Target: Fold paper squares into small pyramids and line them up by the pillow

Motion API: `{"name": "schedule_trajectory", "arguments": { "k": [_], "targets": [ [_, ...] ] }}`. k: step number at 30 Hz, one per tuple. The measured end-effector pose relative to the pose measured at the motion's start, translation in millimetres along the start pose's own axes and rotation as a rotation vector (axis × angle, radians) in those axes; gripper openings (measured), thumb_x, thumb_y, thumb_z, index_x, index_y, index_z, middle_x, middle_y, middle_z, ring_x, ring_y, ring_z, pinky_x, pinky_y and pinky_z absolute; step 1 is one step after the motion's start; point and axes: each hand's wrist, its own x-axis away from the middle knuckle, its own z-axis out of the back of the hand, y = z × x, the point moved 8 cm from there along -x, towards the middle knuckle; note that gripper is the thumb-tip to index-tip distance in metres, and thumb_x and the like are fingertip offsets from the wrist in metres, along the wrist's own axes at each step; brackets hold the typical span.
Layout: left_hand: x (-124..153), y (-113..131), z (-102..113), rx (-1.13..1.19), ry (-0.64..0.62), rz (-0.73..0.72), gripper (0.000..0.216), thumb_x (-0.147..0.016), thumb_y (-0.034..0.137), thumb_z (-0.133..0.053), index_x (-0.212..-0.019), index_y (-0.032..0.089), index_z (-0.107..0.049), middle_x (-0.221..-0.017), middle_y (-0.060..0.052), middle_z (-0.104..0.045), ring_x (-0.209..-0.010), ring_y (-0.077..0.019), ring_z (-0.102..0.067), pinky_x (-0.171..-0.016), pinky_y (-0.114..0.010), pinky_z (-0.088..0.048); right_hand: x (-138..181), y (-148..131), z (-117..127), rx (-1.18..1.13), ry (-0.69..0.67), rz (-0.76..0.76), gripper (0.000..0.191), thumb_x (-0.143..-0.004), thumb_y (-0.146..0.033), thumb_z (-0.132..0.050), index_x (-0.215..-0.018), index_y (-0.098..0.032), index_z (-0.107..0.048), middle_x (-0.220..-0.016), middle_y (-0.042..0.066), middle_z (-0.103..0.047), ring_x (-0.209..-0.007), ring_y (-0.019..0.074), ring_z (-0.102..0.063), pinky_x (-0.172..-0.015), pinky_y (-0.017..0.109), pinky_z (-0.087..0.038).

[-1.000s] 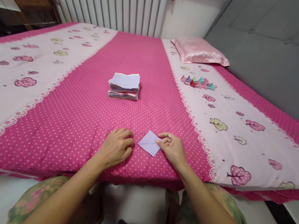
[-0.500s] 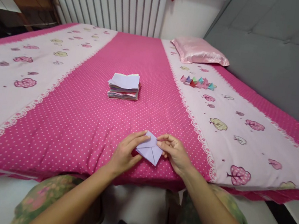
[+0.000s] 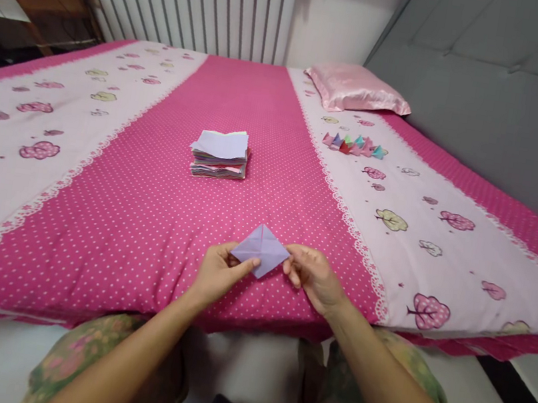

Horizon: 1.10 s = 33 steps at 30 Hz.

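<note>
A folded lilac paper square sits as a diamond with crossing creases, lifted slightly above the pink dotted bedspread near the front edge. My left hand pinches its left corner between thumb and fingers. My right hand pinches its right corner. Further up the bed lies a stack of coloured paper sheets with a lilac sheet on top.
A row of several small folded paper shapes in mixed colours lies on the pale right strip, below a pink satin pillow. A grey padded headboard runs along the right. A white radiator stands behind the bed.
My left hand came off the bedspread and took the paper's left corner. The paper turned and rose a little, now held between both hands.
</note>
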Motion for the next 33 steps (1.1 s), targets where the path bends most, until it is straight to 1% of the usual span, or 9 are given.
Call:
{"name": "schedule_trajectory", "arguments": {
  "k": [2,4,7,9,13,18,23,29,33],
  "targets": [
    [-0.2,-3.3,-1.7,0.106,-0.019,0.06,0.024,-0.062,0.031,-0.075,-0.075,0.012,-0.069,-0.072,-0.006,-0.071,-0.059,-0.0136,-0.062,-0.057,-0.023,-0.048,-0.5,0.4,0.5,0.091,0.022,0.021,0.026,-0.069,-0.038,-0.071,-0.078,-0.014,-0.064,-0.053,-0.005,-0.053,-0.037,0.0016,-0.035,-0.036,0.016,-0.023],
    [0.0,-5.2,-3.8,0.172,-0.05,0.095,0.025,-0.06,0.03,-0.076,-0.076,0.011,-0.069,-0.073,-0.006,-0.071,-0.059,-0.0129,-0.062,-0.058,-0.022,-0.048,-0.8,1.2,0.9,0.156,0.041,0.038,0.024,-0.066,-0.034,-0.073,-0.078,-0.015,-0.064,-0.052,-0.006,-0.052,-0.038,0.0015,-0.034,-0.036,0.016,-0.021],
    [1.0,-6.8,-7.0,0.212,-0.101,0.114,0.025,-0.06,0.029,-0.077,-0.076,0.011,-0.069,-0.072,-0.005,-0.071,-0.057,-0.0114,-0.06,-0.057,-0.021,-0.047,-0.7,1.6,0.5,0.207,0.052,0.064,0.024,-0.067,-0.034,-0.072,-0.079,-0.015,-0.065,-0.056,-0.004,-0.055,-0.039,0.0021,-0.035,-0.037,0.017,-0.023],
    [1.5,-7.6,-8.0,0.213,-0.115,0.117,0.025,-0.06,0.028,-0.077,-0.077,0.011,-0.069,-0.072,-0.005,-0.071,-0.058,-0.0111,-0.06,-0.059,-0.021,-0.047,-0.5,1.8,-0.2,0.226,0.051,0.073,0.023,-0.067,-0.034,-0.072,-0.079,-0.015,-0.065,-0.057,-0.004,-0.056,-0.041,0.0031,-0.038,-0.038,0.017,-0.027],
    [1.8,-9.1,-7.9,0.208,-0.109,0.124,0.024,-0.06,0.028,-0.077,-0.076,0.011,-0.069,-0.071,-0.005,-0.071,-0.058,-0.011,-0.06,-0.059,-0.021,-0.047,-0.7,4.0,-0.5,0.226,0.053,0.073,0.025,-0.065,-0.033,-0.073,-0.079,-0.015,-0.065,-0.056,-0.002,-0.058,-0.042,0.0048,-0.044,-0.041,0.018,-0.035],
    [1.8,-11.6,-8.0,0.211,-0.112,0.148,0.024,-0.061,0.028,-0.076,-0.075,0.011,-0.069,-0.069,-0.005,-0.07,-0.055,-0.0104,-0.059,-0.055,-0.02,-0.045,-2.6,5.7,1.6,0.197,0.081,0.095,0.022,-0.063,-0.03,-0.074,-0.078,-0.017,-0.066,-0.054,-0.003,-0.058,-0.041,0.0052,-0.046,-0.041,0.019,-0.036],
    [1.6,-10.3,-9.2,0.224,-0.114,0.148,0.025,-0.061,0.029,-0.077,-0.076,0.011,-0.069,-0.071,-0.006,-0.071,-0.058,-0.0118,-0.061,-0.059,-0.022,-0.047,-2.6,0.6,-2.5,0.212,0.051,0.134,0.018,-0.063,-0.028,-0.074,-0.075,-0.017,-0.068,-0.055,-0.003,-0.059,-0.045,0.0064,-0.049,-0.044,0.02,-0.04],
    [2.5,-6.9,-9.1,0.219,-0.091,0.151,0.027,-0.058,0.029,-0.078,-0.076,0.011,-0.069,-0.074,-0.007,-0.072,-0.06,-0.0137,-0.063,-0.062,-0.024,-0.049,-1.4,2.2,-0.2,0.168,0.085,0.088,0.024,-0.063,-0.032,-0.075,-0.075,-0.016,-0.064,-0.056,-0.003,-0.059,-0.046,0.0067,-0.05,-0.045,0.019,-0.042],
    [2.7,-5.4,-10.3,0.213,-0.097,0.152,0.027,-0.057,0.03,-0.078,-0.076,0.012,-0.07,-0.074,-0.007,-0.072,-0.062,-0.0151,-0.064,-0.063,-0.026,-0.05,-1.4,3.1,-1.7,0.179,0.073,0.069,0.028,-0.062,-0.034,-0.075,-0.081,-0.016,-0.063,-0.062,-0.001,-0.061,-0.049,0.0076,-0.052,-0.045,0.019,-0.043]
  ]
}}
